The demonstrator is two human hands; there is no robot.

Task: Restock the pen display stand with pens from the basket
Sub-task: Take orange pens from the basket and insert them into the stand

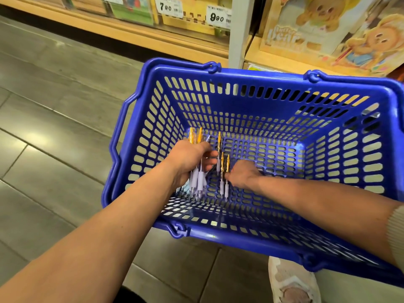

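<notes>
Jutting from both ends of left grip (pixel 188 162), pens (pixel 197 181).

The grey tiled floor (pixel 54 95) carried a blue plastic basket (pixel 262 78), close beside a low wooden shelf (pixel 131 33); a pale shoe (pixel 290 281) stood beside the basket.

Reaching forward and down with both bare forearms, wrists angled in toward each other, pretty close together. Gripping a bunch of pens (pixel 196 182) in the left hand (pixel 190 162), fingers wrapped round it, back of the hand up. Pinching two more pens (pixel 222 189) with the curled fingertips of the right hand (pixel 242 174), just beside the left.
</notes>
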